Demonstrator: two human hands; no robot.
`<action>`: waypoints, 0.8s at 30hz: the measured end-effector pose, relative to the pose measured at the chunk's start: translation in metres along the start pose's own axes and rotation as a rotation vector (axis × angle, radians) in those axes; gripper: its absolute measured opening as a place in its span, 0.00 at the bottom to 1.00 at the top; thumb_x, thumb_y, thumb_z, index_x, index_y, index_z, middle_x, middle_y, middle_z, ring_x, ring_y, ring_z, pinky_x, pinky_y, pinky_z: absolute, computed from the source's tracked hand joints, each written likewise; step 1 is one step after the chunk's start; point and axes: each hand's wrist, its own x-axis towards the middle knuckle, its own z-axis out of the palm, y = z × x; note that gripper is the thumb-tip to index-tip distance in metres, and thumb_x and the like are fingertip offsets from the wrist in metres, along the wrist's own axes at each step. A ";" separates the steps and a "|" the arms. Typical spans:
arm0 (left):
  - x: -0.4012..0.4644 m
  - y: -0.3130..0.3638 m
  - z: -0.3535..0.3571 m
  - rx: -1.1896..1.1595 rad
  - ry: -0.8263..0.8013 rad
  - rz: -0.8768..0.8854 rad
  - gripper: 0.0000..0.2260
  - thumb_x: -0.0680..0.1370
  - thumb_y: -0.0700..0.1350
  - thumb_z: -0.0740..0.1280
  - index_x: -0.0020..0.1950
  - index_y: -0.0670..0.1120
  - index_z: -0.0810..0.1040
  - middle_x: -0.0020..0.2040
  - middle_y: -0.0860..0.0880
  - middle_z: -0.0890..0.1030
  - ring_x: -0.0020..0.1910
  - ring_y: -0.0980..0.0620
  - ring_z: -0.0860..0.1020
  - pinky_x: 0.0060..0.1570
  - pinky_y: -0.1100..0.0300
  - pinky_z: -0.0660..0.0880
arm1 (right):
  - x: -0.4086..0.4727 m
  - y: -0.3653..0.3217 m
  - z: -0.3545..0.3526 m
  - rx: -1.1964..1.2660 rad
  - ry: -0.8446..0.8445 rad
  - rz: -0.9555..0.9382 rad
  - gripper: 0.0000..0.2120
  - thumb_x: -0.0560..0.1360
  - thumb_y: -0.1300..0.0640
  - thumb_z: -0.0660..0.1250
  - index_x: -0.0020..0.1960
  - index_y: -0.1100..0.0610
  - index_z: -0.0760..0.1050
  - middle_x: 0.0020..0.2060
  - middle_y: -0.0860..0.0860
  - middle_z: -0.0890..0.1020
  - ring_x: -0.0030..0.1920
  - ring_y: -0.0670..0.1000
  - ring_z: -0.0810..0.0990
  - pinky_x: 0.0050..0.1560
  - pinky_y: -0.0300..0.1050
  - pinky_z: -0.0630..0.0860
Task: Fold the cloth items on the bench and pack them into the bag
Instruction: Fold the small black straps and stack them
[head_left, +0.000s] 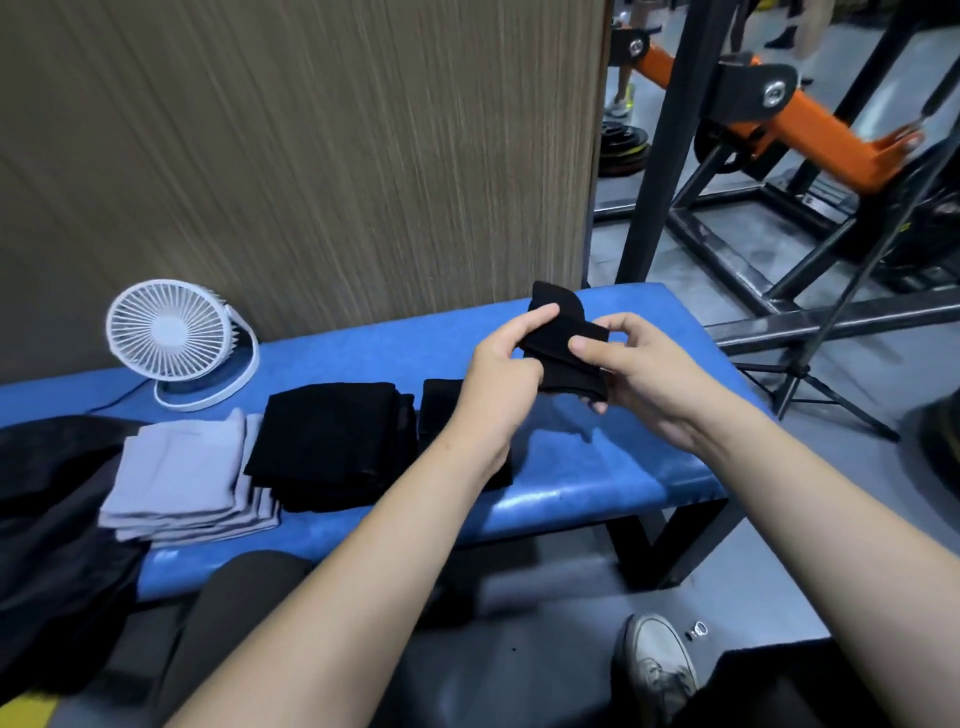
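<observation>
A small black cloth (563, 343) is held above the blue padded bench (597, 467), over its right half, partly folded on itself. The left hand (506, 374) pinches its left edge between thumb and fingers; the right hand (639, 374) grips its right side, thumb pressed on top. On the bench to the left lie a folded black stack (332, 441), then a grey folded stack (187, 478), with a dark bag (47, 499) at the bench's left end. A white desk fan (176, 343) stands at the bench's back edge.
</observation>
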 end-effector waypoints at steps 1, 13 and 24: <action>-0.004 0.002 -0.008 0.084 0.015 0.000 0.30 0.71 0.30 0.57 0.65 0.55 0.79 0.55 0.50 0.83 0.50 0.57 0.81 0.53 0.65 0.77 | 0.001 0.000 0.006 0.009 -0.004 -0.007 0.14 0.76 0.63 0.71 0.55 0.57 0.67 0.37 0.60 0.79 0.28 0.56 0.74 0.25 0.45 0.69; -0.033 -0.022 -0.091 0.844 0.110 0.097 0.16 0.80 0.46 0.64 0.68 0.54 0.74 0.62 0.51 0.72 0.63 0.53 0.72 0.56 0.65 0.64 | 0.001 0.026 0.080 -0.466 -0.063 -0.053 0.14 0.76 0.58 0.72 0.55 0.58 0.69 0.32 0.51 0.69 0.25 0.53 0.71 0.25 0.44 0.66; -0.037 -0.041 -0.099 1.277 0.200 0.285 0.19 0.82 0.52 0.58 0.73 0.53 0.69 0.59 0.49 0.76 0.59 0.47 0.72 0.61 0.54 0.62 | 0.003 0.032 0.088 -0.797 -0.012 -0.089 0.13 0.74 0.54 0.72 0.52 0.57 0.71 0.32 0.53 0.73 0.33 0.52 0.74 0.37 0.53 0.75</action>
